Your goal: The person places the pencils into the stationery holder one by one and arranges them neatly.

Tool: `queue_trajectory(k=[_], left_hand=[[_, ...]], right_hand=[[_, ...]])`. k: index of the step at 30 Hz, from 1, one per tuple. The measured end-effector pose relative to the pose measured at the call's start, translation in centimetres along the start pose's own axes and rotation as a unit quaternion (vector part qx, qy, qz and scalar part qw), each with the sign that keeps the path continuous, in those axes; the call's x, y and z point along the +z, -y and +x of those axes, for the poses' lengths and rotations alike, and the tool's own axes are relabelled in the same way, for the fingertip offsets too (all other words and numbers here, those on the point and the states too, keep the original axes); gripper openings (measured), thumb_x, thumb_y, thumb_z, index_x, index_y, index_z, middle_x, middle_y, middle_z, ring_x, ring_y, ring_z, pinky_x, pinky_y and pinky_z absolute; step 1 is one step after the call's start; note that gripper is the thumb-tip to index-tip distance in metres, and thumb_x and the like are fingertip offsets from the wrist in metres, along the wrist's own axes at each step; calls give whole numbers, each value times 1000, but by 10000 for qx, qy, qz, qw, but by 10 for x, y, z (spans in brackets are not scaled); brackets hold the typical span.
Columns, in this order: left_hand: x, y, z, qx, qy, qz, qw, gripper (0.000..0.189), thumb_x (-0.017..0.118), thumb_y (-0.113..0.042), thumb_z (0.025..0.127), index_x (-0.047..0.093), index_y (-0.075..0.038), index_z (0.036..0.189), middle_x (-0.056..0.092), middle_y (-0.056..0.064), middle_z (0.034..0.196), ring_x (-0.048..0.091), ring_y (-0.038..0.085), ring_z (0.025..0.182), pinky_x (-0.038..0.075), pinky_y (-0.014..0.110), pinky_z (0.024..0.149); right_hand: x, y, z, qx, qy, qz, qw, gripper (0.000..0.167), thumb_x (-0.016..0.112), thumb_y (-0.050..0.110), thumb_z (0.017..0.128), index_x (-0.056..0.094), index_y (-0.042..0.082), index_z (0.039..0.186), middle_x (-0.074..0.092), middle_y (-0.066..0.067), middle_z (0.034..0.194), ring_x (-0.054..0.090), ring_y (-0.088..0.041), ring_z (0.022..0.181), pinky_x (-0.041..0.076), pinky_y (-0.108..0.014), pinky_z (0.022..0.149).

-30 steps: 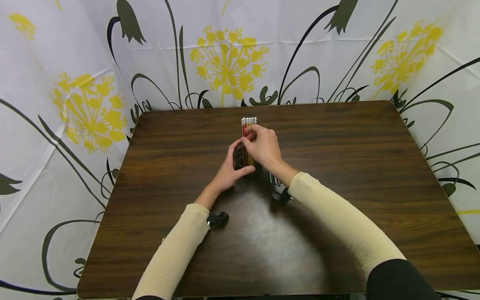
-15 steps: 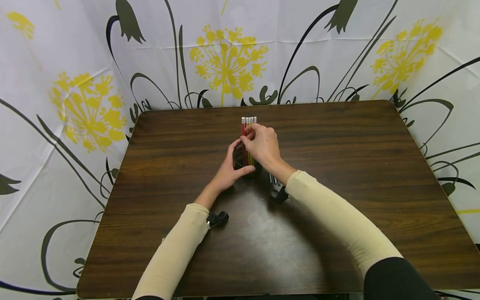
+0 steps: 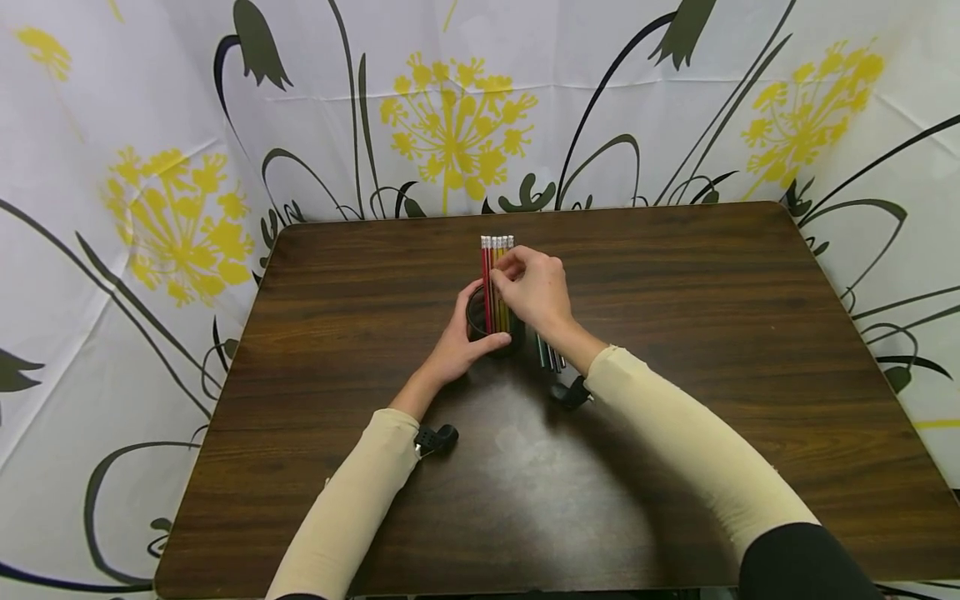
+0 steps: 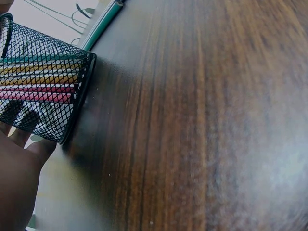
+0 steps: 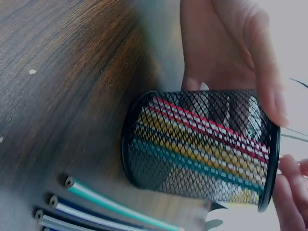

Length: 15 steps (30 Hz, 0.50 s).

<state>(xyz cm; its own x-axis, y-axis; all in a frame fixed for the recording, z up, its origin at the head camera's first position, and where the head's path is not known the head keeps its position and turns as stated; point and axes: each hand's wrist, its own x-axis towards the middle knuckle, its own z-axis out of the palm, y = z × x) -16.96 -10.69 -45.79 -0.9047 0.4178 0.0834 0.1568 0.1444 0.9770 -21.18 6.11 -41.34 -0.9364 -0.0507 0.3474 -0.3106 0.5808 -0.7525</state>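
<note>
A black mesh pencil cup (image 5: 197, 144) stands on the table, with my left hand (image 3: 453, 342) curled round its near left side. Red, yellow and green pencils (image 4: 38, 79) show through the mesh. Their white eraser ends (image 3: 497, 242) rise above the rim in a tight row, the red ones at the left. My right hand (image 3: 536, 287) is at the upper part of this bunch, bent thumb and fingers beside the shafts. Whether they pinch a pencil is hidden. In the right wrist view, fingers (image 5: 291, 192) show just beyond the cup's rim.
Several loose pencils, a green one (image 5: 115, 204) among them, lie on the table right of the cup, partly under my right wrist. The brown wooden table (image 3: 337, 283) reaches back to a flower-printed curtain (image 3: 315, 108).
My right hand has shifted slightly to the right, uncovering more of the red pencils. The left hand and the cup stay where they were.
</note>
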Motion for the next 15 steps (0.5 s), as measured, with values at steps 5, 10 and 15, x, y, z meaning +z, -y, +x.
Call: queue_trajectory(k=[5,10,15], left_hand=[[0,0,2,80,-85,75,9999,87,70,-10,89,14,-9,154,31,19,151,32,33,137,22,57,112],[0,0,2,-2,-110,205,9997,88,71,-12,89,13,-11,155,31,17,151,33,30,136,23,55,112],[1,0,1,-81,-93,157,9998,89,71,-12,89,12,-10,155,30,17,152,34,31,135,24,55,112]], right_hand=[[-15,-17,4,78,-698,566,9959,8,69,14,89,69,6,88,67,-2,71,61,-12,51,46,-24,50],[-26,-48,7,728,-611,40,9955,9,68,17,89,69,8,90,66,-2,75,60,-16,62,44,-28,60],[-28,-76,0,1498,577,-832,9835,19,64,23,93,70,11,107,68,-2,92,60,-22,84,46,-40,72]])
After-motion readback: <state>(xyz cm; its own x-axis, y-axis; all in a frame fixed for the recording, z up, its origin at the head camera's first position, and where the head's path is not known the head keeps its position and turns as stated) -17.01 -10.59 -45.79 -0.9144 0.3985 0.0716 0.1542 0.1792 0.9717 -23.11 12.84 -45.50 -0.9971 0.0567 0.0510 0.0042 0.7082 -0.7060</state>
